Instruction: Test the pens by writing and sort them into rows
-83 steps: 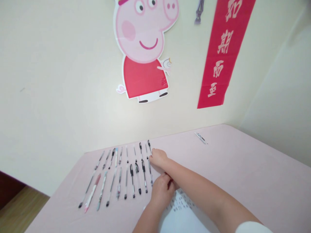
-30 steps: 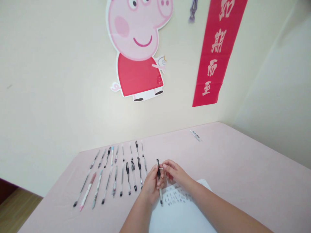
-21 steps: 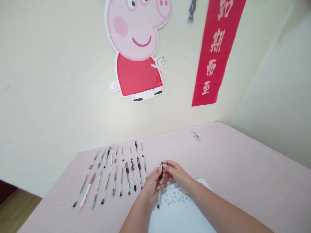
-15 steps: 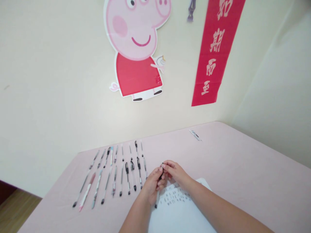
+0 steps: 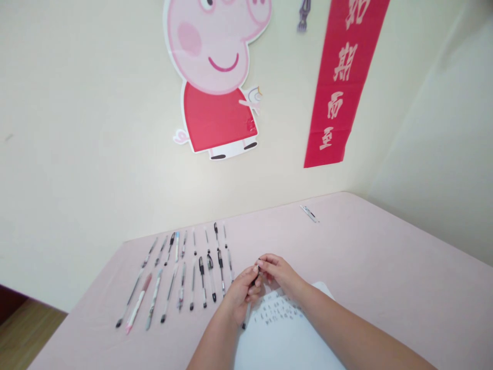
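A black-and-clear pen (image 5: 247,312) slants through my left hand (image 5: 243,291), whose fingers are wrapped round its barrel. Its dark end points down toward me, over the edge of the written sheet. My right hand (image 5: 276,271) pinches the upper end of the same pen, and the fingertips of both hands meet there. What exactly sits between the right fingertips is mostly hidden. Beneath both wrists lies a white sheet of paper (image 5: 285,341) with rows of dark handwriting near its top.
Left of my hands, several pens lie in two rows, among them a pink pen (image 5: 139,304) and a black-capped pen (image 5: 210,277). Far back on the pink tabletop (image 5: 370,246) is a small white-and-dark packet or pen (image 5: 309,213). A wall with a pig cutout (image 5: 219,115) rises behind.
The pen's lower end has swung slightly to the left. Both hands stay in nearly the same place, still on the pen.
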Tool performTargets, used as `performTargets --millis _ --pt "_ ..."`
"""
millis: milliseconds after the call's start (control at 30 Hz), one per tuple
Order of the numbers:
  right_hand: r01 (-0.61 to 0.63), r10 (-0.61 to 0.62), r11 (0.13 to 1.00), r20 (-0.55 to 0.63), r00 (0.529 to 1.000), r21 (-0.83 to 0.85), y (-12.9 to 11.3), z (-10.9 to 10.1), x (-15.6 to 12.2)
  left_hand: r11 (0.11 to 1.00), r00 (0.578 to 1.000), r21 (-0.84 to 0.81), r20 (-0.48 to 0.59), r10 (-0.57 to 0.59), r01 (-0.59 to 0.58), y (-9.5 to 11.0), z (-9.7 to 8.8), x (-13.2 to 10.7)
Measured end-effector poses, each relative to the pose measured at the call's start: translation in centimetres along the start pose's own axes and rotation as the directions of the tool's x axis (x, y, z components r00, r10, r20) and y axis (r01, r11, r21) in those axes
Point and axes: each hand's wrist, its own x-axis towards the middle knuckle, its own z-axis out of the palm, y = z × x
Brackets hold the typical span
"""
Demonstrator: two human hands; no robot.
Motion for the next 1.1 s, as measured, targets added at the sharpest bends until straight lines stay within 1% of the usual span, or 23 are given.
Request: performTargets --millis 167,267,400,500,633,800,1033,1100 --pt "-0.005 0.005 1.0 0.002 1.0 0.016 0.05 -0.08 0.0 0.999 0.999 -0.034 0.021 0.026 -0.025 -0.27 0.08 0.03" --pt "-0.003 0.002 0.999 0.022 1.0 0.034 0.15 -0.1 0.08 0.997 0.999 -0.06 0.012 0.05 -0.049 -0.54 0.24 0.14" --pt "-0.003 0.0 0.999 0.055 0.998 0.054 0.16 -0.06 0.11 0.996 0.996 -0.018 -0.018 0.084 -0.084 -0.66 0.42 0.23" --pt "-0.007 0.005 0.999 0.043 0.999 0.041 0.09 -0.02 0.1 0.994 0.994 0.016 -0.012 0.107 -0.106 -0.62 0.49 0.19" --pt "0.001 -0.002 1.0 0.018 1.0 0.014 -0.07 0.01 0.11 0.996 0.996 0.029 -0.035 0.08 -0.079 -0.44 0.5 0.04" --pt "0.005 -0.005 1.0 0.02 1.0 0.014 -0.26 -0.05 0.01 0.997 0.998 0.067 -0.053 0.036 -0.032 -0.05 0.41 -0.09" --pt "0.016 -0.017 1.0 0.02 1.0 0.022 -0.11 -0.12 -0.08 0.999 0.998 0.044 -0.065 -0.016 0.019 0.08 0.04 -0.14" --pt "0.013 -0.013 1.0 0.014 1.0 0.023 -0.06 -0.07 -0.08 0.999 0.998 0.042 -0.065 -0.006 0.009 -0.08 0.08 -0.14"
